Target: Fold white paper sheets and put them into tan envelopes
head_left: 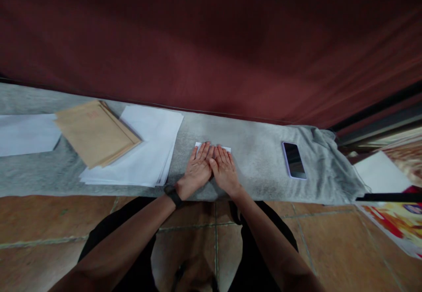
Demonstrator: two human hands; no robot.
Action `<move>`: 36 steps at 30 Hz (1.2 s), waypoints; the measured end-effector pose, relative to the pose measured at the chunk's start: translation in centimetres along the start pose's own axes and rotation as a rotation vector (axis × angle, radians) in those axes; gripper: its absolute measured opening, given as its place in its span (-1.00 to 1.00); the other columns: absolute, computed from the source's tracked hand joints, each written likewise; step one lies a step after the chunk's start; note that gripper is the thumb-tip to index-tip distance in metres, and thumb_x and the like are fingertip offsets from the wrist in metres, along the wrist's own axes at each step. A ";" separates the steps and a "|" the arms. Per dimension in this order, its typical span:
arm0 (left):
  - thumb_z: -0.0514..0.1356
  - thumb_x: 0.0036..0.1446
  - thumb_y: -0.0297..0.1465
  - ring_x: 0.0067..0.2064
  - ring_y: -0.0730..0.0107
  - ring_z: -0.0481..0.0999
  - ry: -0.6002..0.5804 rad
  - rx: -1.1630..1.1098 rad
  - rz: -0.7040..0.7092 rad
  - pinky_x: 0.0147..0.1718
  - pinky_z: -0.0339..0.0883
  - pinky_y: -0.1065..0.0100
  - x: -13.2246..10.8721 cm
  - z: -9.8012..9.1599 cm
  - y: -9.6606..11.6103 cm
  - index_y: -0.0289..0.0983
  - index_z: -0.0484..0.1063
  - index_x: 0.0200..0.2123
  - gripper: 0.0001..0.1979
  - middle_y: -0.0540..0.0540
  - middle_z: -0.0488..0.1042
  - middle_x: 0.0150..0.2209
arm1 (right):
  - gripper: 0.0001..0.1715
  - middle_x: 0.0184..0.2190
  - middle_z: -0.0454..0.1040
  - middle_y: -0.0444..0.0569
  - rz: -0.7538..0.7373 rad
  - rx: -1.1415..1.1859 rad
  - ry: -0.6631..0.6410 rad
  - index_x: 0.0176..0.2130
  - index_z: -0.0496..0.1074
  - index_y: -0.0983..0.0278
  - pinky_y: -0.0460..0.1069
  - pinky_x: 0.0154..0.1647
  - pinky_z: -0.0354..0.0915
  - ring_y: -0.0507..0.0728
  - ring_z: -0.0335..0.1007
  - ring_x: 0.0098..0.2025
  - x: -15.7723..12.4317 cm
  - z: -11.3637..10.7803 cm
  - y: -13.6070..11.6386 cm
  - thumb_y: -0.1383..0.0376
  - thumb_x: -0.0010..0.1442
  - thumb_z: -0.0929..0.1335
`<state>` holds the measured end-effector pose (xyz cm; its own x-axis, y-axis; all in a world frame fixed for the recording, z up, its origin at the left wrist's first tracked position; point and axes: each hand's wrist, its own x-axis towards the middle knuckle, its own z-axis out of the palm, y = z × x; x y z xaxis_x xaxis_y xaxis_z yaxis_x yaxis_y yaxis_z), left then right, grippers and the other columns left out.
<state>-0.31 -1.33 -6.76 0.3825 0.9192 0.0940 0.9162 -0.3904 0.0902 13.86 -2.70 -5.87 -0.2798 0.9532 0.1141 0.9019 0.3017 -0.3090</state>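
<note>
My left hand [198,169] lies flat with fingers stretched forward, a dark watch [173,195] on its wrist. Beside it my right hand [224,169] is also flat, and the two touch at the thumbs and index fingers. Both press down on a small white piece of paper [198,144]; only its far edge and corners show past the fingertips, and the hands hide the rest. The paper rests on a grey cloth [253,151] spread over a narrow surface.
Left of my hands lies a stack of white sheets [154,151], with brown envelopes [95,133] partly on top. More white paper [26,133] is at the far left. A phone [294,160] lies to the right. A dark red fabric [198,72] rises behind the cloth.
</note>
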 end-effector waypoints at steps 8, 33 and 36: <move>-0.11 0.39 -0.38 0.53 0.08 -0.07 0.024 -0.050 -0.027 0.46 -0.10 -0.08 0.0 0.1 -0.5 -0.40 0.04 0.47 -0.38 -0.32 0.01 0.50 | -0.30 0.48 0.05 0.16 -0.018 -0.035 0.006 0.48 0.04 0.39 0.24 0.52 -0.11 0.23 -0.12 0.54 -0.2 0.1 0.4 0.09 0.55 0.03; -0.07 0.42 -0.05 0.52 -0.02 -0.03 0.050 -0.038 -0.127 0.45 -0.12 -0.06 -1.2 -1.0 -1.9 -0.48 0.04 0.45 -0.25 -0.41 0.02 0.48 | -0.30 0.49 0.05 0.18 0.038 -0.101 0.058 0.47 0.06 0.41 0.26 0.49 -0.07 0.29 -0.07 0.52 -1.7 -0.3 4.9 0.11 0.53 0.07; -0.09 0.42 -0.04 0.52 -0.03 -0.03 0.054 -0.043 -0.140 0.45 -0.13 -0.07 -1.2 -1.0 -1.8 -0.49 0.03 0.45 -0.23 -0.42 0.02 0.48 | -0.30 0.49 0.04 0.19 0.053 -0.098 0.062 0.47 0.08 0.40 0.29 0.48 -0.06 0.29 -0.09 0.52 -1.9 -0.4 5.5 0.11 0.53 0.06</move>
<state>-2.58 -1.78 -6.05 0.2437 0.9610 0.1303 0.9536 -0.2620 0.1485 19.48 -2.82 -7.42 -0.2126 0.9641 0.1590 0.9436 0.2449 -0.2230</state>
